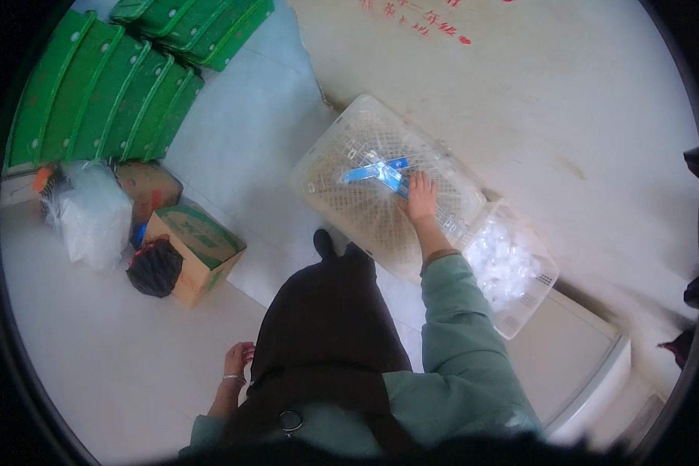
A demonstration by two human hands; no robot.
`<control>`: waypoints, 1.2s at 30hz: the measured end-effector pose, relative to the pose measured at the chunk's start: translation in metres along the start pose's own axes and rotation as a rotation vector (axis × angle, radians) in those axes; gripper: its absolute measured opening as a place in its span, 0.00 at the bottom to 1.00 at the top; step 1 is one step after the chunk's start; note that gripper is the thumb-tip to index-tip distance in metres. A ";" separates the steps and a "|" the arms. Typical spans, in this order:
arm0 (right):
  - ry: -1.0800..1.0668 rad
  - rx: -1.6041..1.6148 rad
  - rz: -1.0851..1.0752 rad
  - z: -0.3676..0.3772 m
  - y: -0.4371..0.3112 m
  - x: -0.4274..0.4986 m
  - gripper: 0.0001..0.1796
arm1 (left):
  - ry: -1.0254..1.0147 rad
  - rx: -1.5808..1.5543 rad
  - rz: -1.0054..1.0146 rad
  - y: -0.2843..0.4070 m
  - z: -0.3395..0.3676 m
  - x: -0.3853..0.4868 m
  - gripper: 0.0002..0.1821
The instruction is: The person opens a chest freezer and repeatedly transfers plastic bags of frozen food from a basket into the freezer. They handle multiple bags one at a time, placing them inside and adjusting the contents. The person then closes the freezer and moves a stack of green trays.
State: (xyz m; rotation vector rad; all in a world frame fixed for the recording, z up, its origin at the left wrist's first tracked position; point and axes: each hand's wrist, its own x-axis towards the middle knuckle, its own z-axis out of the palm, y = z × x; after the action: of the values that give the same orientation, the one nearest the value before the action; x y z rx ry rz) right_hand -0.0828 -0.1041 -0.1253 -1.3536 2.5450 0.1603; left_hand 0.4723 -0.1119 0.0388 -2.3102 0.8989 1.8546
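My right hand (pixel 422 197) reaches over a large off-white mesh plastic crate (pixel 338 204). Its fingers are extended and touch the near end of a blue packet (pixel 393 178); whether they grip it is not clear. This packet crosses a second blue packet (pixel 360 174), and both have a shiny clear part. Thin clear or wire-like pieces (pixel 358 150) lie around them; I cannot tell whether all this rests on or inside the crate. Low beside my dark apron (pixel 326 326) hangs my left hand (pixel 239 359), loosely curled, with nothing visible in it.
A smaller translucent basket (pixel 527 311) of clear plastic pieces (pixel 501 262) adjoins the crate, near a white cabinet-like surface (pixel 565 349). Stacked green crates (pixel 105 93), a cardboard box (pixel 201 244), a black bag (pixel 156 268) and a clear plastic bag (pixel 96 212) stand left. The wall (pixel 530 105) bears red writing.
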 end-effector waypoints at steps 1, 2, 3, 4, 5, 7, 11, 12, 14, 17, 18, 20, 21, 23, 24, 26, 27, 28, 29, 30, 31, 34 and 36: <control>-0.068 -0.031 0.003 0.003 -0.002 0.012 0.40 | 0.002 0.018 -0.031 0.001 0.001 0.002 0.17; -0.134 -0.061 0.000 0.005 -0.006 0.024 0.40 | -0.015 0.023 -0.036 0.002 0.003 0.002 0.17; -0.205 -0.066 0.032 0.008 -0.011 0.035 0.38 | -0.028 -0.001 -0.036 0.000 0.006 0.005 0.17; -0.277 -0.076 0.063 0.012 -0.014 0.045 0.37 | -0.044 -0.027 -0.036 -0.003 0.010 0.007 0.17; -0.349 -0.088 0.092 0.015 -0.017 0.052 0.35 | -0.059 -0.055 -0.038 -0.005 0.015 0.010 0.17; -0.260 -0.052 0.133 0.036 -0.015 0.055 0.31 | -0.087 0.030 -0.011 0.001 0.027 0.016 0.16; -0.201 0.057 0.106 0.040 0.004 0.054 0.25 | -0.126 -0.038 -0.005 0.023 0.056 0.012 0.16; -0.159 0.052 0.082 0.038 0.009 0.053 0.23 | -0.147 -0.058 -0.008 0.023 0.060 0.013 0.16; -0.183 0.030 0.064 0.036 0.014 0.054 0.23 | -0.139 -0.073 -0.029 0.017 0.061 0.019 0.16; -0.171 0.001 -0.019 0.018 0.014 0.046 0.22 | -0.148 -0.118 -0.021 0.013 0.067 0.018 0.16; -0.154 -0.007 -0.050 0.006 0.012 0.043 0.21 | -0.159 -0.134 -0.005 0.015 0.069 0.018 0.16; -0.176 0.005 -0.094 -0.012 0.003 0.038 0.20 | -0.132 -0.154 -0.042 0.016 0.075 0.014 0.16; -0.189 0.014 -0.115 -0.018 -0.002 0.036 0.19 | -0.116 -0.162 -0.061 0.017 0.078 0.011 0.16; -0.192 0.074 -0.141 -0.022 -0.007 0.039 0.18 | -0.126 -0.193 -0.046 0.020 0.085 0.013 0.16; -0.194 0.104 -0.154 -0.023 -0.009 0.039 0.18 | -0.130 -0.208 -0.039 0.021 0.087 0.012 0.16; -0.195 0.087 -0.165 -0.015 -0.010 0.035 0.18 | -0.137 -0.171 -0.043 0.007 0.085 0.023 0.15; -0.193 0.077 -0.172 -0.018 -0.014 0.035 0.18 | -0.142 -0.154 -0.043 0.013 0.088 0.024 0.15; -0.222 0.082 -0.174 -0.021 -0.016 0.035 0.19 | -0.128 -0.159 -0.031 0.019 0.091 0.024 0.15; -0.252 0.087 -0.176 -0.024 -0.018 0.034 0.19 | -0.114 -0.164 -0.020 0.027 0.095 0.027 0.15; -0.282 0.091 -0.182 -0.030 -0.024 0.035 0.19 | -0.098 -0.172 -0.009 0.037 0.102 0.029 0.14; -0.254 0.092 -0.248 -0.032 -0.028 0.035 0.19 | -0.106 -0.189 -0.011 0.041 0.106 0.031 0.14; -0.146 0.095 -0.439 -0.028 -0.048 0.050 0.18 | -0.141 -0.252 0.000 0.040 0.116 0.033 0.13; -0.047 0.093 -0.558 -0.018 -0.065 0.065 0.17 | -0.179 -0.311 0.022 0.025 0.120 0.034 0.13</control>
State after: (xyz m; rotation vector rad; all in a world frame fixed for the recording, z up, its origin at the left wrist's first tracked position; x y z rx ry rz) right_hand -0.0674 -0.1966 -0.1240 -1.9238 2.0103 -0.0318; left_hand 0.3589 -0.1010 -0.0182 -2.2462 0.6569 2.3118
